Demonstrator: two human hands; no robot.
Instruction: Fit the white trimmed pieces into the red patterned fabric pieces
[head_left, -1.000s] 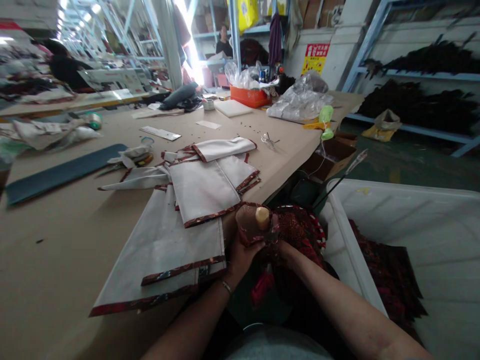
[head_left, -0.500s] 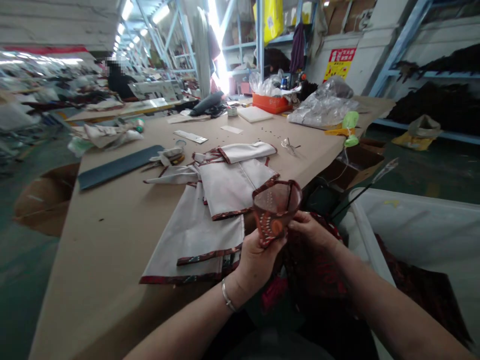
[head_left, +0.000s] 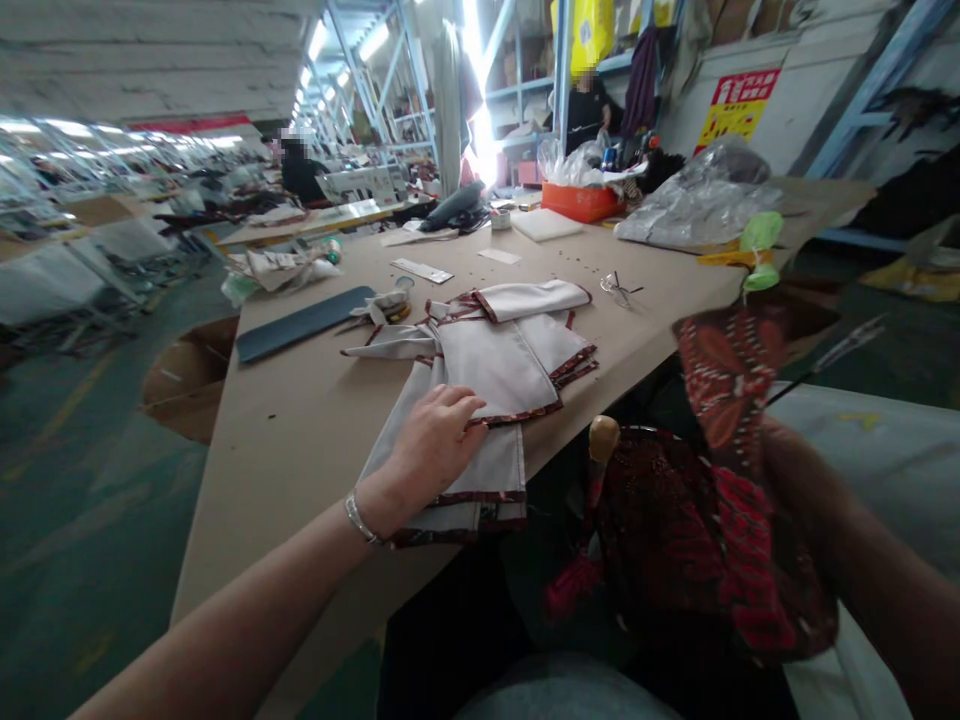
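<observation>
My left hand lies with fingers stretched out on a stack of white fabric pieces with red patterned trim, near the table's front edge. My right hand is blurred and mostly hidden behind a red patterned fabric piece, which it holds up in the air to the right of the table. More red patterned cloth is heaped in my lap. A stick with a pale wooden knob stands upright between the table edge and the cloth.
On the brown table lie a dark blue strip, a white ruler, small snips, an orange box and clear plastic bags. A white bin stands at my right; a cardboard box sits on the floor left. People work at the back.
My left hand let go of the small red piece and moved left onto the white stack. My right hand carried the red piece up and to the right. The wooden knob is uncovered.
</observation>
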